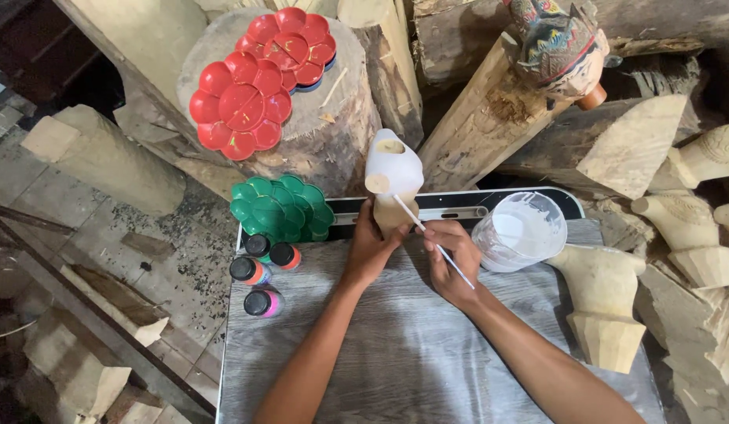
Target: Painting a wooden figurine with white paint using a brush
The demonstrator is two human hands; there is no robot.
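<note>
My left hand [370, 250] grips the bare wooden base of a carved wooden figure [392, 179] whose upper part is coated white. It stands upright on the grey wood-grain table [396, 345]. My right hand [452, 261] holds a thin white-handled brush [431, 239] whose tip touches the figure's white part. A clear cup of white paint [520, 231] stands just right of my right hand.
Several small paint bottles [258, 272] and a green flower-shaped palette [280, 208] sit at the table's left. Two red palettes [258, 78] rest on a log stump behind. Unpainted carvings [604, 294] lie to the right; a painted carving [557, 43] sits on logs above.
</note>
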